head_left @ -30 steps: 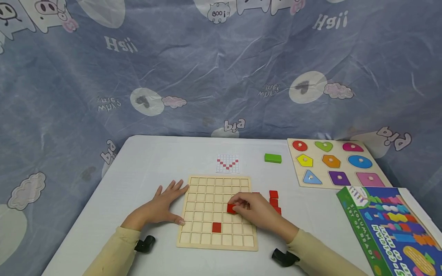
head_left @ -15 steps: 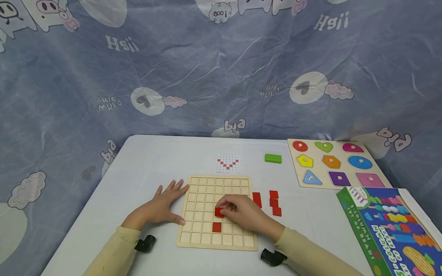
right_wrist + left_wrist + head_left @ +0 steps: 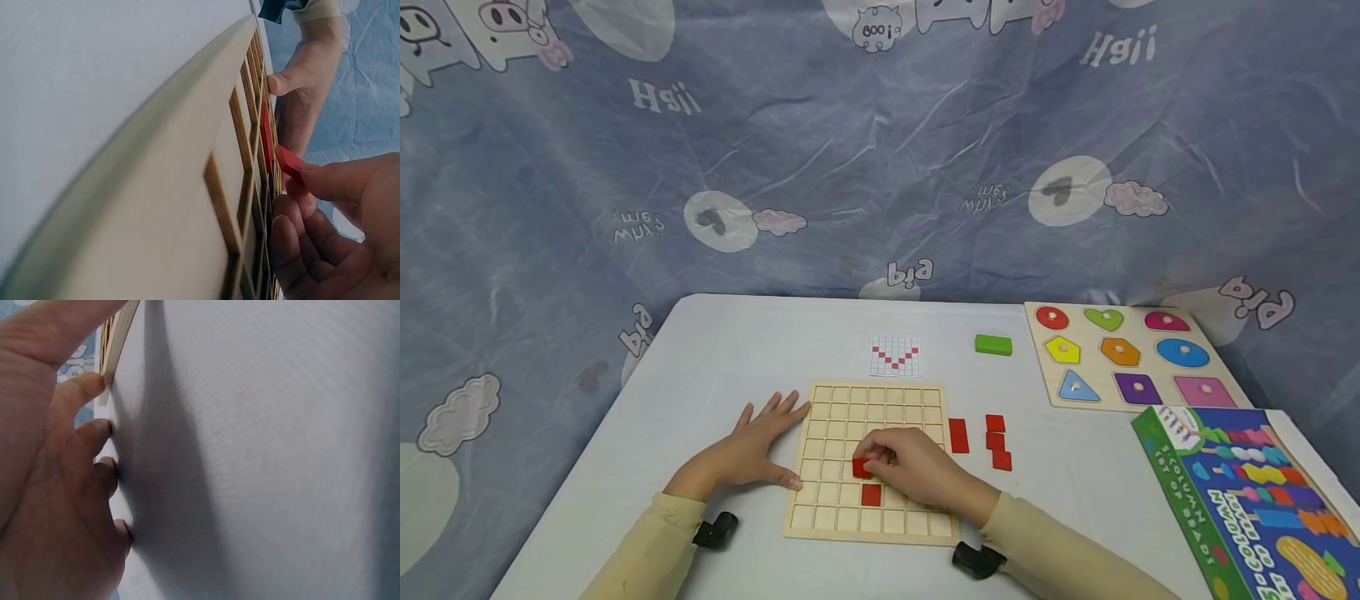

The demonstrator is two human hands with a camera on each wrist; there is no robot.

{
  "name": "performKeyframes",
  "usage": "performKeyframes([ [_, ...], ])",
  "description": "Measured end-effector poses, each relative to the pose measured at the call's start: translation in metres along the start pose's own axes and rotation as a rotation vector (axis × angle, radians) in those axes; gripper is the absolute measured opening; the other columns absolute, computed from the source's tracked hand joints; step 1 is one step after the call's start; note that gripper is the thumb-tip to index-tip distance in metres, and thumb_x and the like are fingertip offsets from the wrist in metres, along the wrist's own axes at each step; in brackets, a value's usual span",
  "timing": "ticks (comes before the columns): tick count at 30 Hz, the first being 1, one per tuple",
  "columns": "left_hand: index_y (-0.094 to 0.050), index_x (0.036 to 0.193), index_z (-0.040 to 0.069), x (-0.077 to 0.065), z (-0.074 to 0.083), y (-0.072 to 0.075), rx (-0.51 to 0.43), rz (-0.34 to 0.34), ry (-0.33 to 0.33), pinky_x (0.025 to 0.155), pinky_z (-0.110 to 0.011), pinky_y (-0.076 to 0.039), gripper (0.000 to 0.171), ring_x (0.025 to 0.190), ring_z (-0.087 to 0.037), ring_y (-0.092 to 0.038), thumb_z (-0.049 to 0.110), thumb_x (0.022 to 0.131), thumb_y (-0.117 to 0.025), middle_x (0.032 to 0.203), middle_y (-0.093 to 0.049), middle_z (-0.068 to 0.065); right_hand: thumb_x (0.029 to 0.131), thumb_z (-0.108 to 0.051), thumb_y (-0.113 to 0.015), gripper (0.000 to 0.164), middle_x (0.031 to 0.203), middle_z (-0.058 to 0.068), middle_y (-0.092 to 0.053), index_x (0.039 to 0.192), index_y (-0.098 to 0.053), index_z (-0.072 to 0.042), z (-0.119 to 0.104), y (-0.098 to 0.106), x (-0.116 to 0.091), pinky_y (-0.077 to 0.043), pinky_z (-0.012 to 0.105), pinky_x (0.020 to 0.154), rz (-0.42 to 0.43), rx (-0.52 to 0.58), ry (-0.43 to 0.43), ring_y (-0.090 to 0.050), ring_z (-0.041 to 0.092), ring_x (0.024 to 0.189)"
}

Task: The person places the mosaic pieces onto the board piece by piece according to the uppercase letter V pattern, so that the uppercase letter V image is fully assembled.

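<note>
Between thumb and fingers my right hand (image 3: pixel 917 471) pinches a red square tile (image 3: pixel 861 468) over the wooden grid board (image 3: pixel 829 429). The right wrist view shows this pinched tile (image 3: pixel 289 164) tilted close above the grid. Another red tile (image 3: pixel 871 496) lies in a cell near the board's front, just below the held one. My left hand (image 3: pixel 741 450) has its fingers spread, with thumb and index finger touching the board's left edge. In the left wrist view, the left hand (image 3: pixel 56 469) reaches the corner of the board (image 3: pixel 119 350).
Several loose red tiles (image 3: pixel 995 442) and a longer red patch (image 3: pixel 958 436) lie right of the board. Behind it are a pattern card (image 3: pixel 895 357) and a green block (image 3: pixel 993 345). A shape puzzle (image 3: pixel 1097 396) and a colourful box (image 3: pixel 1247 500) occupy the right side.
My right hand has moved left across the board with the red tile, then slightly toward the front. Red tiles right of the board have come into view. The left hand has stayed put.
</note>
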State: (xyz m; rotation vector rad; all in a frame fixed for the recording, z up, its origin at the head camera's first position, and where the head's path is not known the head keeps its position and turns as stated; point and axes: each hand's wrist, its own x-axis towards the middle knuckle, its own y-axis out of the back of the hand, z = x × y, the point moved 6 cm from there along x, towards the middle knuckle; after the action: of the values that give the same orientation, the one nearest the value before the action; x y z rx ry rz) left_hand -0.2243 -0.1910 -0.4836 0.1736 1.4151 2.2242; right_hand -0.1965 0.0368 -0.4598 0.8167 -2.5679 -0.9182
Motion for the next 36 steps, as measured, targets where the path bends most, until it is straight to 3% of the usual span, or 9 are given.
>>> performKeyframes([
  [21,-0.023,0.149,0.025,-0.001,0.001,0.0,0.008,-0.005,-0.003,0.108,-0.06,0.003,0.116,0.142,-0.031,-0.001,0.068,0.053,-0.072,0.156,-0.01,-0.005,0.087,-0.019,-0.065,0.012,0.081,-0.017,-0.058,0.096,-0.065,-0.027,-0.006,-0.014,0.008,-0.045,0.017,0.063,-0.023,-0.093,-0.002,-0.051,0.0,0.07],
  [36,-0.023,0.149,0.025,0.0,0.001,0.0,-0.001,0.004,-0.004,0.108,-0.061,0.003,0.116,0.142,-0.032,-0.002,0.068,0.053,-0.073,0.156,-0.01,-0.005,0.082,-0.022,-0.069,0.017,0.092,-0.014,-0.055,0.098,-0.065,-0.026,-0.011,-0.016,0.009,-0.041,0.014,0.062,-0.011,-0.255,0.03,-0.048,0.0,0.072],
])
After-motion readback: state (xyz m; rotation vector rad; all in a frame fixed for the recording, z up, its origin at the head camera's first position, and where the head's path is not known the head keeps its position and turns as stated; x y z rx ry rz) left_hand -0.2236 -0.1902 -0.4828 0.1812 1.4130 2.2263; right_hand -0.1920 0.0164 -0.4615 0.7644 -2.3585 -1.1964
